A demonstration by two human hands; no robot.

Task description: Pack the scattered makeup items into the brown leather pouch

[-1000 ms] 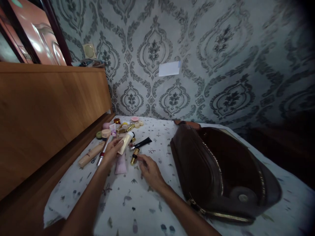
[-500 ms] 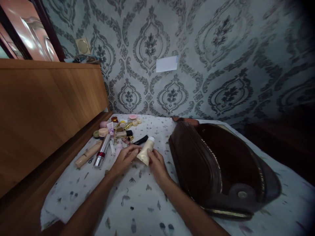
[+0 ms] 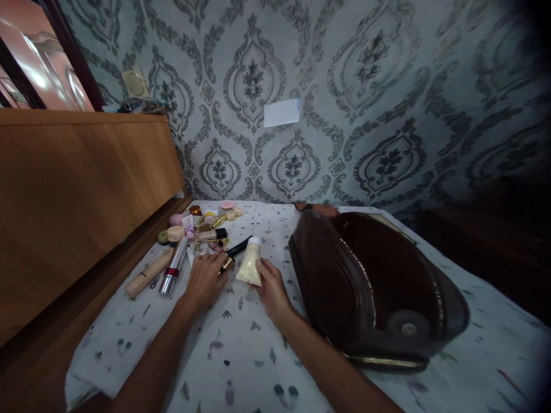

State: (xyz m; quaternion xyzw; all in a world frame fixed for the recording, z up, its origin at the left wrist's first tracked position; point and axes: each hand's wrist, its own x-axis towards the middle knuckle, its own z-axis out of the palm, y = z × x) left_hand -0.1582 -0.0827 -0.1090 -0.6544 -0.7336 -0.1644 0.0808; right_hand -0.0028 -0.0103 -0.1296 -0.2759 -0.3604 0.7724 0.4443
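My right hand [image 3: 272, 287] grips a cream-coloured squeeze tube [image 3: 250, 266] with a white cap, its cap end pointing up and away. My left hand [image 3: 206, 277] is beside it on the cloth, fingers curled over a small black and gold cosmetic piece [image 3: 227, 265]. Part of that piece is hidden under the fingertips. Just beyond lies a slim black tube [image 3: 239, 246]. Left of my left hand are a silver tube with a red band [image 3: 174, 268] and a long beige bottle [image 3: 148, 274].
A brown zippered bag [image 3: 340, 287] stands unzipped on the right. Jars and small cosmetics, including a beige jar [image 3: 175, 234] and a pink round container [image 3: 227, 204], crowd the far left of the patterned cloth [image 3: 241, 355]. A wooden panel [image 3: 90, 172] borders the left side; a papered wall rises behind.
My left hand has come off the cream tube and moved left to the small black and gold piece. The right hand keeps the tube, now more upright. The view has shifted slightly.
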